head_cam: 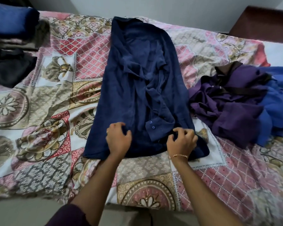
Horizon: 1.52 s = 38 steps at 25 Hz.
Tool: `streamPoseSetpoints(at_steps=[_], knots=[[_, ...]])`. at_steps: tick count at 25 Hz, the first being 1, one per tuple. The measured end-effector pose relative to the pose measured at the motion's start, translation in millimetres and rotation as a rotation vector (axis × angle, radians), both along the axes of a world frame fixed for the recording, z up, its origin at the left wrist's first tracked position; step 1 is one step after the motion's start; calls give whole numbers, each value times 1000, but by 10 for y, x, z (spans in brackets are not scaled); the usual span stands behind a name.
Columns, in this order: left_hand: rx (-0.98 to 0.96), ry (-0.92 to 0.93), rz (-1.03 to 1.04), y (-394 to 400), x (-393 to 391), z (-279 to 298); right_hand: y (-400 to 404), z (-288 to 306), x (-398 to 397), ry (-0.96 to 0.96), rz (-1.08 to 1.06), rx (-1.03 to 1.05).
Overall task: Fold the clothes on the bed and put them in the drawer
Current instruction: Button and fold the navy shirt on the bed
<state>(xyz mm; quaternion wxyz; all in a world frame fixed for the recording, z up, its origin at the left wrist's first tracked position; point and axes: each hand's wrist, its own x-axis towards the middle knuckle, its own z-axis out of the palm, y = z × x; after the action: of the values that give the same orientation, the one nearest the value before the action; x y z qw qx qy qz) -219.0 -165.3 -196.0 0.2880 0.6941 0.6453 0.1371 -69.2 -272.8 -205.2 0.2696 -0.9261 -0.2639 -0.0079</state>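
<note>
Two hands' grips (pixel 118 139) (pixel 180 141) on one navy shirt (pixel 137 79).

A navy shirt (pixel 137 82) lies lengthwise before me on the patterned bedspread (pixel 59 98), sides folded inward, one buttoned cuff (pixel 151 126) resting near its hem. To my right sits a crumpled heap: a purple garment (pixel 227 101) against a blue garment (pixel 278 105).
</note>
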Motion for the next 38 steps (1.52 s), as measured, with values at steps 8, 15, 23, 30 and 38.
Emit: streamPoseSetpoints(at_steps=[8,15,23,30,38], knots=[[-10,-69,-220,524,609,-37,525,-21,499,-61,149,-39],[-281,-335,-53,1229,969,-43,1194,-94,704,152,389,-177],[459,-189,-328,1736,1613,50,1930,45,1278,75,232,-126],[32,-82,-458,2131,2426,-81,2113,-116,1816,140,147,-155],[-354,-179,-463,2515,2810,-97,2589,264,2248,549,-201,305]])
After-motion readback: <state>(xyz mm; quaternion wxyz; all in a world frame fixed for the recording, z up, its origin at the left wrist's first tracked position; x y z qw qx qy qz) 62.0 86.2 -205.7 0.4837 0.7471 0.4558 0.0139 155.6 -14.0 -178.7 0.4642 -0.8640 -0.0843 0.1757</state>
